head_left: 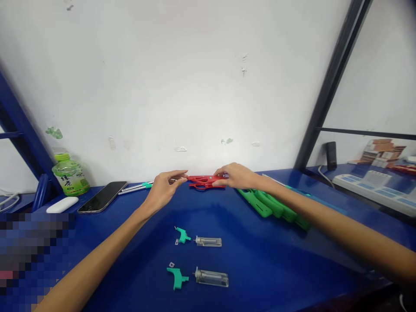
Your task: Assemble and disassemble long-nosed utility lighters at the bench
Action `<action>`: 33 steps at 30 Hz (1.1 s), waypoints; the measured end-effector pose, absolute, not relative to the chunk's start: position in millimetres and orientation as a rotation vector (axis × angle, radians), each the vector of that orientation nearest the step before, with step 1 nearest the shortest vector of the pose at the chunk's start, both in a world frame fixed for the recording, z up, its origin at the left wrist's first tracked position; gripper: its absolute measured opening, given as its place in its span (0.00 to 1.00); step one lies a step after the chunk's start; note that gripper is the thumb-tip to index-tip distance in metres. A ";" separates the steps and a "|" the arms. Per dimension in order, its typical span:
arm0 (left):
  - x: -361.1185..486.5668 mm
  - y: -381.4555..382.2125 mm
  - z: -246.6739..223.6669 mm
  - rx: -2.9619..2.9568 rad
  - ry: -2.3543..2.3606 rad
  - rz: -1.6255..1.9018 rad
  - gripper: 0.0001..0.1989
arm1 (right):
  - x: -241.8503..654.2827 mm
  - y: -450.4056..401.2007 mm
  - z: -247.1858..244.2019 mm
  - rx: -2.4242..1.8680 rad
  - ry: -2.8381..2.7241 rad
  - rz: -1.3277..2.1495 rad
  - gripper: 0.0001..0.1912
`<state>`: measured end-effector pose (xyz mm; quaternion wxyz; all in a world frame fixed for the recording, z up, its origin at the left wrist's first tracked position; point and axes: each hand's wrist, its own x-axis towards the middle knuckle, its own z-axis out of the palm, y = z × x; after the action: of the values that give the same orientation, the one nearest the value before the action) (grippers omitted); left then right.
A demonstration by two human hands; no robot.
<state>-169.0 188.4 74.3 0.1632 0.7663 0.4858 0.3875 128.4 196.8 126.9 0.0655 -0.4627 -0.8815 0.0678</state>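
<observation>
Toward the wall, flat red plastic pieces (204,179) with cutouts lie in a small stack on the blue table. My left hand (162,188) pinches the left tip of the top red piece. The fingers of my right hand (238,175) are closed on its right end and partly hide it. Nearer to me are two teal trigger-shaped parts (177,277), with tiny pale clips (171,264) beside them. To their right lie two clear lighter fuel tanks (212,277). Several green plastic handle shells (260,203) rest in a row beneath my right forearm.
At the left stand a green-capped tea bottle (71,177), a white case (62,205) and a phone (103,197). Thin metal rods with teal parts (138,187) lie behind my left hand. A dark frame post (328,91) rises at the right, near a white power strip (377,188).
</observation>
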 end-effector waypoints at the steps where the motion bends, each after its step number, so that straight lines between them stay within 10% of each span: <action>1: -171.8 190.2 73.2 2.194 1.413 1.098 0.19 | 128.1 201.5 123.9 -1.460 -2.617 0.119 0.20; 33: -280.3 218.5 54.1 2.442 2.416 0.036 0.20 | 113.2 238.9 81.8 -1.524 -2.696 -0.163 0.20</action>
<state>-280.3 218.5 54.1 -0.1462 0.7032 0.6957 0.0105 113.2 238.9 81.8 0.0200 -0.4914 -0.8691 -0.0524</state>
